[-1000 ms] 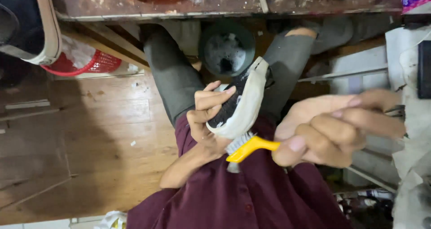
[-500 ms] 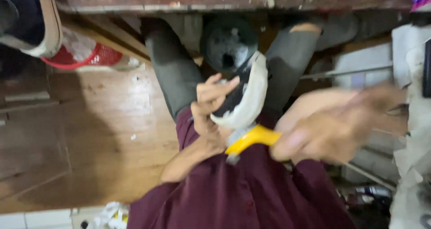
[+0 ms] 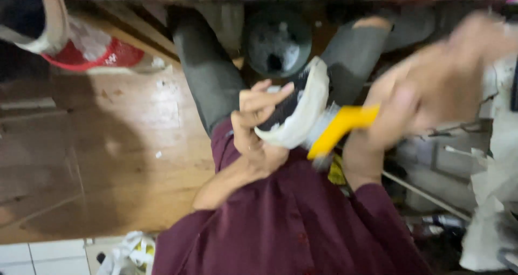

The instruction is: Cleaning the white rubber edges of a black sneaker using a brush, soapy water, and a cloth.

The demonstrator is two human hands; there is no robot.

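The left hand (image 3: pixel 259 124) grips a shoe (image 3: pixel 294 110) with a white sole and a dark upper, fingers curled round its near side and the thumb and forefinger lying over the black part, so the shoe stands tilted at the middle of the view above the lap. The right hand (image 3: pixel 431 91) is blurred; its fingers look closed around the handle of a yellow brush (image 3: pixel 340 130), though how tightly cannot be told. The brush head sits against the white sole at the shoe's right edge, touching it. Both arms come out of maroon sleeves (image 3: pixel 291 221) in the near part of the scene. Farther off are two legs in grey trousers (image 3: pixel 202 75), with a round dark object (image 3: pixel 278 43) between them. To the left lies a wooden floor (image 3: pixel 108 145), with a red basket (image 3: pixel 89 56) at its far edge. White crumpled bags (image 3: pixel 491 210) lie at the right.
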